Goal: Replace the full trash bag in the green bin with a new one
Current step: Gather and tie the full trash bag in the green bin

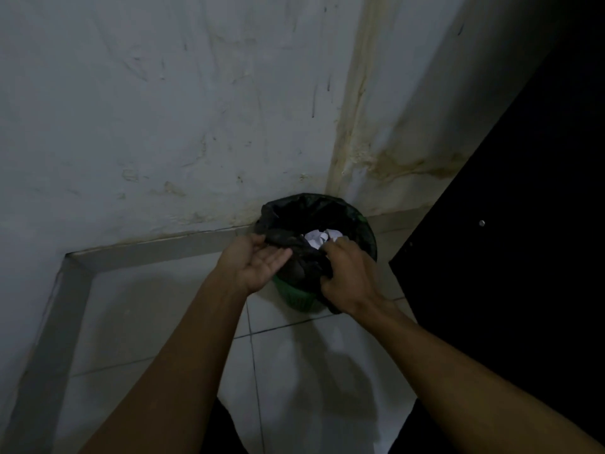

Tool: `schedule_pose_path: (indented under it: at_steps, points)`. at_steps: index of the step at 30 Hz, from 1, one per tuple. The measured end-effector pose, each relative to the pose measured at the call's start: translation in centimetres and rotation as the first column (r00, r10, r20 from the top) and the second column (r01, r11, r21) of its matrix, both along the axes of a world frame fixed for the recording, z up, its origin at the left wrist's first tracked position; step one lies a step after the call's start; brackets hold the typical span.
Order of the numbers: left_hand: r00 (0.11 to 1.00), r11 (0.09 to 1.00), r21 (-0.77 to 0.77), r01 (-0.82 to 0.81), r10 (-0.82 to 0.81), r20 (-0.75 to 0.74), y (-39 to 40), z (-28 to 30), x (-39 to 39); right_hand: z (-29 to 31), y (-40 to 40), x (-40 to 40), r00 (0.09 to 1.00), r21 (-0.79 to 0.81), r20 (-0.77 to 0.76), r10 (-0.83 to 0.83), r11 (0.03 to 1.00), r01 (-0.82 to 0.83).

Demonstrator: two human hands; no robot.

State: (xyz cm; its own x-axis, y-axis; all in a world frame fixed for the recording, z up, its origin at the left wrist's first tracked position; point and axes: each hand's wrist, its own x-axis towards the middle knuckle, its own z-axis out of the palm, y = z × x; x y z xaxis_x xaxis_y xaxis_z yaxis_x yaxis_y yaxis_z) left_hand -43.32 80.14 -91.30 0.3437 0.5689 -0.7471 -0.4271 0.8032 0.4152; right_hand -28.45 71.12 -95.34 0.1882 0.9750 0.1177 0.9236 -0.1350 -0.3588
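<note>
A small green bin point(299, 298) stands on the tiled floor in the corner of two walls. A black trash bag point(294, 221) lines it, with its edge folded over the rim. Crumpled white paper point(319, 239) shows inside the bag. My left hand point(257, 263) is palm up at the near left rim, its thumb and fingertips pinching the bag's edge. My right hand point(348, 273) grips a bunched fold of the bag at the near right rim, fingers curled round the plastic.
Stained white walls meet just behind the bin. A grey skirting strip point(157, 249) runs along the floor's edge to the left. A dark door or panel point(510, 257) stands close to the bin's right. White floor tiles point(294, 371) lie between me and the bin.
</note>
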Motion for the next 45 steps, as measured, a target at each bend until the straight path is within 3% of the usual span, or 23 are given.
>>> schedule_pose_path:
  at_steps: [5, 12, 14, 16, 17, 19, 22, 25, 28, 30, 35, 38, 42, 45]
  points:
    - [0.999, 1.000, 0.002, -0.029, 0.029, -0.016, 0.3, -0.1, 0.4, 1.3, -1.8, 2.9, 0.954, -0.156, 0.179, -0.239, 0.951, 0.267]
    - [0.997, 0.999, -0.013, 0.040, -0.041, -0.061, 1.0, -1.2, 1.6, 0.7, -3.1, 6.3, 0.799, -0.388, 0.101, -0.593, 0.716, 0.580]
    - [0.992, 0.998, 0.002, 0.068, -0.067, -0.109, 1.0, -1.5, 1.6, 0.4, -2.8, 7.1, 0.717, -0.453, -0.024, -0.696, 0.647, 0.613]
    - [0.986, 0.996, 0.024, 0.083, -0.079, -0.149, 1.0, -1.5, 1.6, 0.0, -2.4, 7.3, 0.543, -0.468, -0.307, -0.782, 0.621, 0.629]
    - [0.983, 0.995, 0.035, 0.088, -0.081, -0.166, 1.1, -1.5, 1.5, -0.1, -2.0, 7.2, 0.450, -0.434, -0.437, -0.779, 0.621, 0.653]
    - [0.979, 0.995, 0.057, 0.082, -0.070, -0.190, 1.3, -1.5, 1.4, -0.6, -1.0, 7.5, 0.382, -0.325, -0.581, -0.718, 0.636, 0.700]
    - [0.968, 0.990, 0.097, 0.103, -0.078, -0.238, 1.7, -1.5, 1.2, -0.6, 0.3, 7.3, 0.374, -0.228, -0.660, -0.652, 0.648, 0.727]
    - [0.957, 0.990, 0.109, 0.093, -0.059, -0.283, 2.4, -2.2, 1.1, -0.1, 0.8, 6.3, 0.466, -0.111, -0.702, -0.539, 0.729, 0.676]
    - [0.921, 0.990, 0.138, 0.031, 0.025, -0.389, 3.4, -4.5, 0.7, 0.7, 1.1, 5.1, 0.515, -0.052, -0.807, -0.290, 0.902, 0.428]
    - [0.905, 0.984, 0.177, 0.014, 0.062, -0.421, 4.9, -8.0, 0.3, 0.6, 1.2, 4.3, 0.521, -0.034, -0.833, -0.185, 0.958, 0.286]
    - [0.882, 0.926, 0.378, 0.020, 0.162, -0.443, 2.6, -3.3, 1.4, 0.4, 1.0, 3.2, 0.638, 0.081, -0.765, -0.088, 0.970, 0.230]
    - [0.890, 0.877, 0.481, -0.010, 0.226, -0.395, 1.8, -2.2, 1.8, 0.1, 0.6, 3.4, 0.694, 0.073, -0.711, -0.109, 0.971, 0.227]
    - [0.939, 0.881, 0.473, -0.014, 0.174, -0.297, 2.3, -1.5, 2.1, -0.5, 0.6, 4.2, 0.621, 0.036, -0.751, -0.223, 0.926, 0.376]
    - [0.973, 0.923, 0.385, 0.025, 0.066, -0.223, 1.7, -0.9, 2.8, -0.8, 1.3, 5.2, 0.457, -0.084, -0.789, -0.411, 0.809, 0.581]
